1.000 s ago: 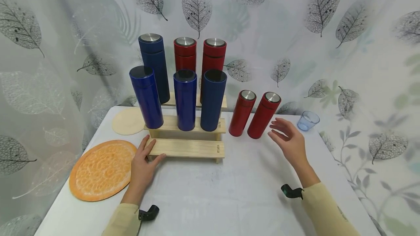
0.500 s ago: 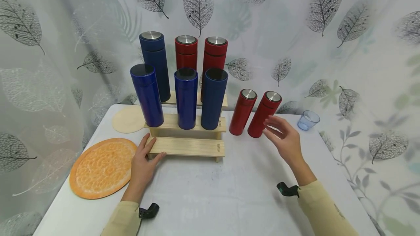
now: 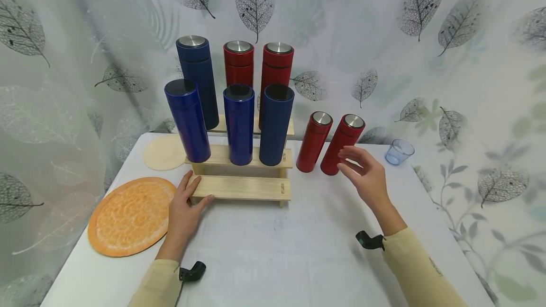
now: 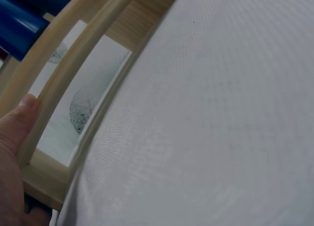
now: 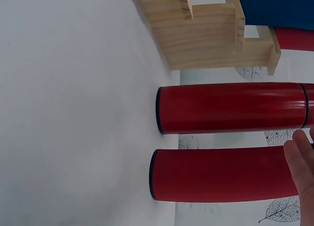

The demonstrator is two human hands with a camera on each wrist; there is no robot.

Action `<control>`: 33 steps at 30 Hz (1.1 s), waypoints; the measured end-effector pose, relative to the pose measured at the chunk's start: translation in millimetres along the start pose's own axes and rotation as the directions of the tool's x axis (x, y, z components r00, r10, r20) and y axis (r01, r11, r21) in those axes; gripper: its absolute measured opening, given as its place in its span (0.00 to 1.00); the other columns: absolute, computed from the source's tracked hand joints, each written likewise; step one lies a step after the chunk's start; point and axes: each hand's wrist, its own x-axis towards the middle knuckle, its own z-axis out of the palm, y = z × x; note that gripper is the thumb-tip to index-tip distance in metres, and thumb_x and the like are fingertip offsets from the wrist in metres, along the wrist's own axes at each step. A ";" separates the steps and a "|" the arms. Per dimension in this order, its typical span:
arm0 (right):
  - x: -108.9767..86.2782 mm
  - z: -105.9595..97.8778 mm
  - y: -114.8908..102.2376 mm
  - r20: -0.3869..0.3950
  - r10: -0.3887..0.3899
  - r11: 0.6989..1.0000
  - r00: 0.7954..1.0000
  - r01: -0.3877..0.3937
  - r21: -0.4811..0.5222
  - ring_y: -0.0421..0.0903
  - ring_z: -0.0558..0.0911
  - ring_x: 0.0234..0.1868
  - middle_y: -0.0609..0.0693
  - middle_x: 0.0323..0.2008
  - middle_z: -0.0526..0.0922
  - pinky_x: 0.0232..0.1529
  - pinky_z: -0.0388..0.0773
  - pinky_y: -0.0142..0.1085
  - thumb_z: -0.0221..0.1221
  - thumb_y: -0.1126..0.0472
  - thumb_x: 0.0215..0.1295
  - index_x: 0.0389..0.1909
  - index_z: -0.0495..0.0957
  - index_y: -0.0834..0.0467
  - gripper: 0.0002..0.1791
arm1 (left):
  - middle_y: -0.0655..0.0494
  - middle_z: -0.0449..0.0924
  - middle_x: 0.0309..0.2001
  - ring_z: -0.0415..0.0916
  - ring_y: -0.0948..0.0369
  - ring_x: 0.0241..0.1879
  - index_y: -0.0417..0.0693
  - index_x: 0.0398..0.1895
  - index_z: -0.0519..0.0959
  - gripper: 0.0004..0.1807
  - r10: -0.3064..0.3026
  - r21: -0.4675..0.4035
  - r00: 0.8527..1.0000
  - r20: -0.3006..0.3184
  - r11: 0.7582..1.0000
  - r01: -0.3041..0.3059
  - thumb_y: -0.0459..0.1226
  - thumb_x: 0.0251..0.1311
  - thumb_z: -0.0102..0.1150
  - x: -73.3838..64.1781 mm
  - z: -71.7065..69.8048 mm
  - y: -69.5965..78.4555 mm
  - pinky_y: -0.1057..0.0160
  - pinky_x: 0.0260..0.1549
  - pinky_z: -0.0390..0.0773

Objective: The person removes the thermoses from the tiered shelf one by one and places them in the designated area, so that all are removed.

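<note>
My left hand point(image 3: 182, 212) grips the left end of the lowest step of a wooden tiered rack point(image 3: 243, 187), its thumb point(image 4: 19, 120) against the front edge in the left wrist view. Two glossy blue thermos flasks point(image 3: 239, 127) and a matte navy one point(image 3: 276, 127) stand on the middle step. Two red flasks stand on the table right of the rack, one glossy point(image 3: 313, 143), one matte point(image 3: 339, 148). My right hand point(image 3: 368, 176) is beside the matte red flask, fingers loosely curved and thumb apart; its fingertips overlap the flask's upper part in the right wrist view.
On the top step stand a tall navy flask point(image 3: 197, 70) and two red flasks point(image 3: 277, 63). An orange round mat point(image 3: 130, 217) and a cream disc point(image 3: 164, 152) lie at the left. A small blue glass point(image 3: 399, 152) stands near the back right edge, before a leaf-print curtain point(image 3: 332, 27).
My right hand has moved left, closer to the matte red flask. My left hand stays on the rack. The head view has tilted slightly.
</note>
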 end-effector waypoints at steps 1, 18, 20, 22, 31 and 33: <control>1.1 0.3 -0.3 0.000 -0.005 1.000 1.000 0.005 0.003 0.49 0.86 0.61 0.58 0.61 0.85 0.61 0.80 0.39 0.71 0.70 0.71 0.69 0.79 0.65 0.27 | 0.46 0.61 0.83 0.56 0.43 0.82 0.39 0.76 0.75 0.40 -0.002 0.002 1.000 -0.001 1.000 0.002 0.38 0.63 0.81 0.2 -0.2 0.5 0.80 0.65 0.58; 13.0 9.9 -13.9 0.025 -0.032 0.998 0.999 0.031 0.063 0.52 0.85 0.60 0.60 0.60 0.86 0.62 0.80 0.36 0.70 0.70 0.71 0.66 0.81 0.66 0.23 | 0.47 0.61 0.83 0.56 0.43 0.82 0.39 0.77 0.75 0.40 -0.006 0.004 1.000 0.001 1.000 0.006 0.39 0.63 0.81 2.0 1.0 2.9 0.75 0.67 0.59; 14.9 13.3 -16.7 0.031 -0.041 0.997 0.999 0.038 0.069 0.54 0.85 0.60 0.60 0.59 0.86 0.62 0.80 0.37 0.70 0.70 0.71 0.66 0.81 0.65 0.23 | 0.46 0.61 0.83 0.56 0.42 0.82 0.38 0.76 0.75 0.40 -0.004 -0.002 1.000 -0.004 1.000 0.004 0.38 0.63 0.81 1.6 0.5 3.1 0.79 0.65 0.58; 15.8 16.6 -19.3 0.036 -0.045 0.997 0.998 0.042 0.071 0.56 0.85 0.60 0.60 0.59 0.86 0.62 0.81 0.37 0.70 0.70 0.71 0.65 0.82 0.64 0.23 | 0.46 0.61 0.83 0.56 0.42 0.82 0.37 0.76 0.75 0.40 -0.003 0.000 1.000 -0.004 1.000 0.003 0.38 0.63 0.81 0.9 0.1 3.3 0.80 0.65 0.57; 19.2 28.8 -27.4 0.057 -0.052 0.996 0.997 0.048 0.080 0.54 0.86 0.60 0.58 0.59 0.86 0.61 0.81 0.39 0.72 0.69 0.70 0.65 0.82 0.62 0.23 | 0.47 0.61 0.84 0.56 0.43 0.82 0.39 0.77 0.75 0.40 -0.019 0.009 1.000 0.003 1.000 0.019 0.38 0.63 0.81 -0.6 0.2 4.2 0.81 0.64 0.57; 21.1 31.3 -29.1 0.062 -0.055 0.995 0.997 0.049 0.089 0.53 0.85 0.60 0.58 0.59 0.86 0.62 0.81 0.39 0.72 0.69 0.70 0.65 0.82 0.61 0.24 | 0.47 0.61 0.84 0.56 0.43 0.82 0.39 0.77 0.75 0.40 -0.021 0.010 1.000 0.001 1.000 0.021 0.38 0.63 0.81 -0.5 -0.1 4.4 0.81 0.64 0.57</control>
